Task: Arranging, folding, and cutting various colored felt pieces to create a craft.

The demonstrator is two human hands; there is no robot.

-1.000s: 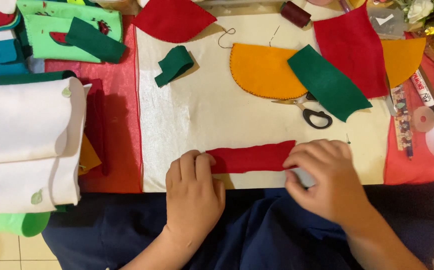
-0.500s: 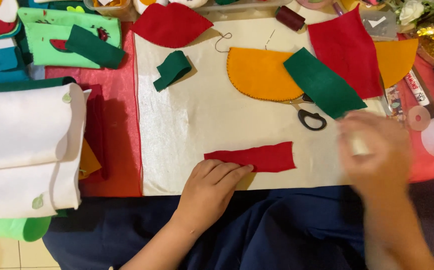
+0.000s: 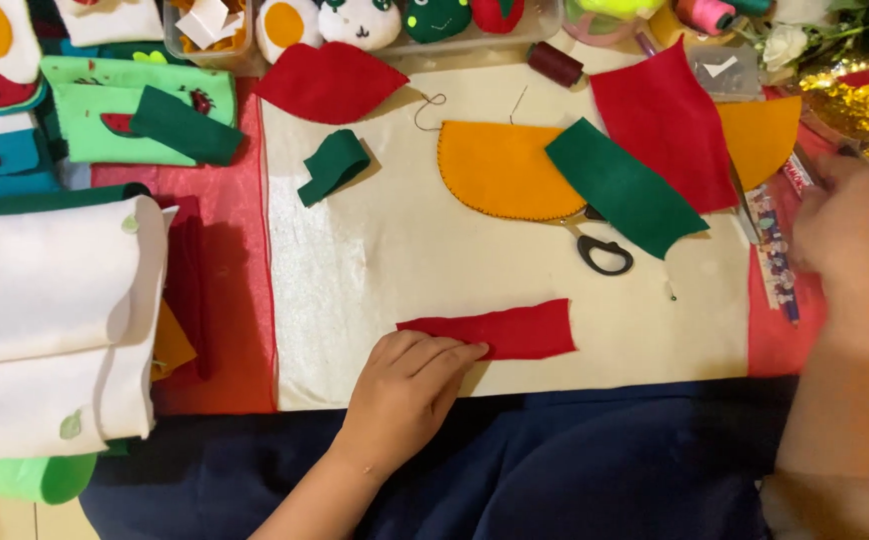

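- The left hand [image 3: 405, 390] lies flat and palm down at the near edge of the cream cloth [image 3: 375, 280], fingers stretched and close together — the fingertips [image 3: 460, 352] press on the left end of the red felt strip [image 3: 505, 331]. It grips nothing; it only pins the strip down.
- The red felt strip lies flat on the cream cloth, long side running left to right, near the cloth's front edge and well apart from the other pieces.
- The right hand [image 3: 860, 250] is at the far right, blurred, over the red cloth and a row of small things at the cloth's edge. How far open it is, and whether it holds anything, cannot be told.
- Further back on the cream cloth lies an orange half-round piece [image 3: 500, 170] with stitching along its curved edge; a dark green strip [image 3: 625, 185] lies slanted across its right side.
- Black-handled scissors [image 3: 600, 250] peek out from under the green strip — just beyond the red strip, not touching it.
- A large red piece [image 3: 660, 120] lies right of the green strip, and a small folded green scrap [image 3: 333, 165] lies to the left.
- A stack of white felt [image 3: 50, 320] sits at the left of the tabletop.
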